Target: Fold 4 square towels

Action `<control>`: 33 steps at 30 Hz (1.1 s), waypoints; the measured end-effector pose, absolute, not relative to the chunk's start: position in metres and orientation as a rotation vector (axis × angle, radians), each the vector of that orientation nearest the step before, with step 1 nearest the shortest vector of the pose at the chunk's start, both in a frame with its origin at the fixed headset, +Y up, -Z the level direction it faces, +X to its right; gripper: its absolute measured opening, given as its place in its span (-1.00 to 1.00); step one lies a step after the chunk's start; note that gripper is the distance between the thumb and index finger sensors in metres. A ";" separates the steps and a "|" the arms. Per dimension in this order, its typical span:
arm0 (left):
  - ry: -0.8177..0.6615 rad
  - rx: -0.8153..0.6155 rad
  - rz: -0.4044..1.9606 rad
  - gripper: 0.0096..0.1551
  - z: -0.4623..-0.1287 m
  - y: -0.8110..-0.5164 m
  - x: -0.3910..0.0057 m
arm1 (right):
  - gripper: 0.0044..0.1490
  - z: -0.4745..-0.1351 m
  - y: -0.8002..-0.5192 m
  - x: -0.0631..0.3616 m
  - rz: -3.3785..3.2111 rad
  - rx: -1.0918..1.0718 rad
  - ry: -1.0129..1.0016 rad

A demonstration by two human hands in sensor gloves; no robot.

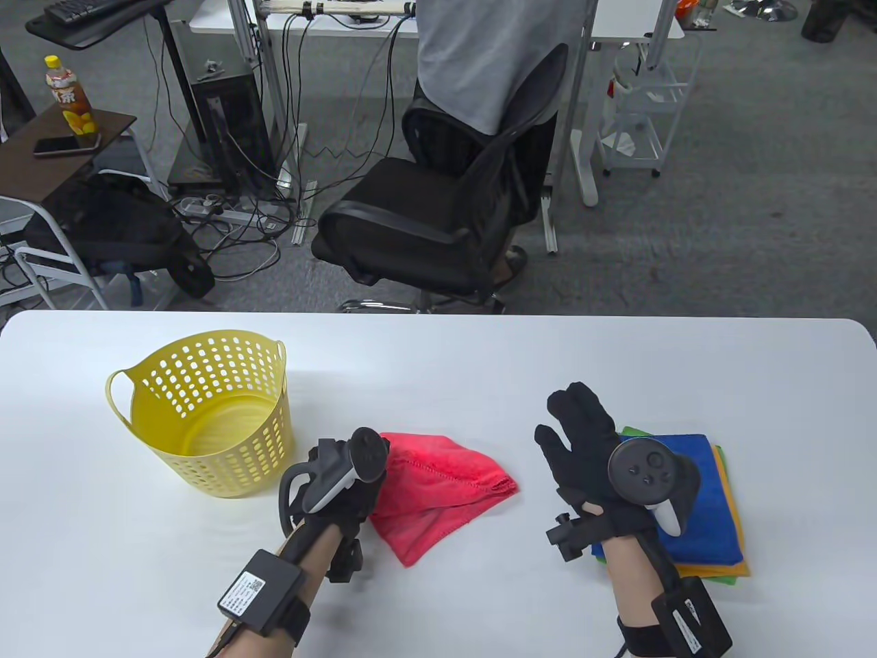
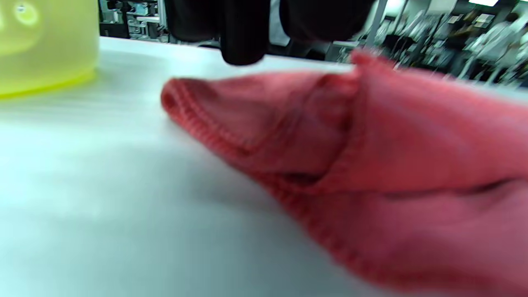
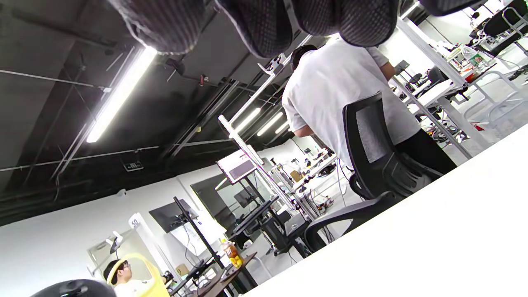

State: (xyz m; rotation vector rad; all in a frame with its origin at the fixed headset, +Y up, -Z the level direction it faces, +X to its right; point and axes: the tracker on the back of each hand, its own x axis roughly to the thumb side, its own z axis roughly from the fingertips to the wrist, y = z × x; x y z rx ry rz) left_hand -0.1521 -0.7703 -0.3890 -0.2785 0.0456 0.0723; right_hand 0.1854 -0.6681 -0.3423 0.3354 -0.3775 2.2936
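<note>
the red towel (image 1: 438, 497) lies crumpled on the white bench (image 1: 479, 356), just right of the yellow basket (image 1: 205, 418), which looks empty. three more towels sit in a folded stack (image 1: 706, 507) well to the right of the basket, blue on top with orange and green edges showing under it.

the left hand (image 1: 342, 480) is at the red towel's near-left edge, on the side facing the basket. whether its fingers (image 2: 243, 37) grip the cloth i cannot tell: the tracker hides them from above, and the blurred left wrist view shows dark fingertips just above the hemmed edge, not clearly touching. the right hand (image 1: 596, 452) hovers between the red towel and the stack, fingers (image 1: 575, 404) spread wide, holding nothing.

judging from this, the red towel is the last to fold, and it is bunched with one corner turned under. the likely trouble is folding it without flattening it first, which would trap the crease and give a lopsided square. a one-handed pull from the basket side could drag the whole cloth instead of spreading it. the right wrist hangs over the stack, so a careless sweep could knock the folded towels askew.
</note>
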 end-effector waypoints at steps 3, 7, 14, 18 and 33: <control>0.037 -0.320 0.010 -0.23 -0.390 -0.790 -0.145 | -0.17 -0.345 -0.675 0.180 2.320 0.343 -0.344; -0.060 -0.190 0.034 -0.47 -0.383 -0.789 -0.148 | -0.17 -0.349 -0.682 0.171 2.354 0.369 -0.301; -0.133 -0.032 0.220 -0.55 -0.357 -0.747 -0.160 | -0.16 -0.345 -0.685 0.155 2.388 0.431 -0.256; -0.186 -0.005 0.354 -0.55 -0.341 -0.727 -0.165 | -0.17 -0.342 -0.687 0.144 2.400 0.479 -0.223; -0.270 0.031 0.407 -0.57 -0.327 -0.711 -0.167 | -0.11 -0.340 -0.728 0.094 2.661 0.630 0.007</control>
